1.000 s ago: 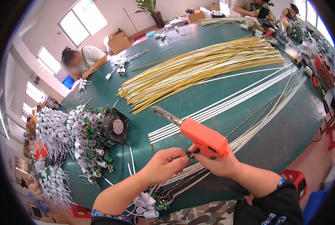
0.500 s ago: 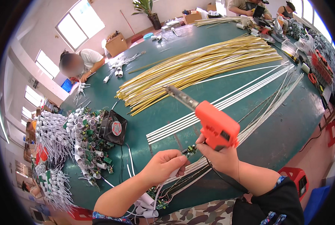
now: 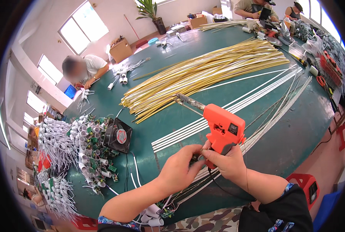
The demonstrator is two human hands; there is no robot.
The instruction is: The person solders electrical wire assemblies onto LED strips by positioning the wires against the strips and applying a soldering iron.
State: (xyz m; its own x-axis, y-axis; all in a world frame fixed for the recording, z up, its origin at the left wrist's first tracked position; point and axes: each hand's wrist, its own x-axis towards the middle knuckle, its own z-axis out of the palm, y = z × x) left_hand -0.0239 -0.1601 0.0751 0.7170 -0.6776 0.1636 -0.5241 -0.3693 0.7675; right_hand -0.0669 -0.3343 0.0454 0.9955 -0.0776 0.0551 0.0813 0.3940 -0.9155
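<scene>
An orange-red soldering gun (image 3: pixel 225 127) is gripped in my right hand (image 3: pixel 231 164), its long metal tip pointing up and to the left. A dark cord hangs from its handle. My left hand (image 3: pixel 179 170) is closed, thumb and fingers pinching at a small circuit board (image 3: pixel 196 158) just beside the right thumb. Fingers hide most of the board. Below my left forearm, white plastic tubes (image 3: pixel 153 212) lie with wires and green circuit boards. White strips (image 3: pixel 180 135) lie in a row on the green table beyond my hands.
A large bundle of yellow and white strips (image 3: pixel 203 75) covers the table's middle. To the left stand a black fan (image 3: pixel 117 135) and a heap of white wired tubes and boards (image 3: pixel 85 149). One person (image 3: pixel 83 71) works at the far left; others sit at the far right.
My left hand has moved up and right to meet the right hand at the circuit board, which the fingers now mostly cover. The soldering gun has turned slightly, its tip a little lower.
</scene>
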